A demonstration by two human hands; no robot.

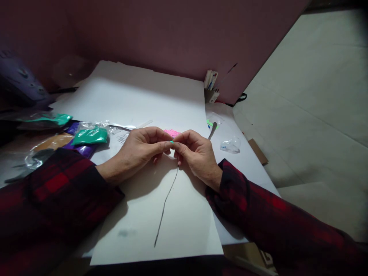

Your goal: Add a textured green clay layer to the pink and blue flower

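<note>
My left hand (143, 147) and my right hand (195, 153) meet fingertip to fingertip over a white sheet of paper (149, 99). Both are closed in a pinch around a tiny green bead (171, 142). A thin dark cord (166, 201) hangs from the pinch and trails down across the paper toward me. Which hand grips the cord and which the bead I cannot tell exactly. A small heap of pink beads (171, 132) lies just behind my fingers.
Plastic bags of green beads (90, 135), purple packets (82, 148) and other bags (43, 119) lie at the left. A small clear bag (230, 145), a metal tool (212, 131) and a box of cards (211, 86) sit at the right. A dark wall rises behind.
</note>
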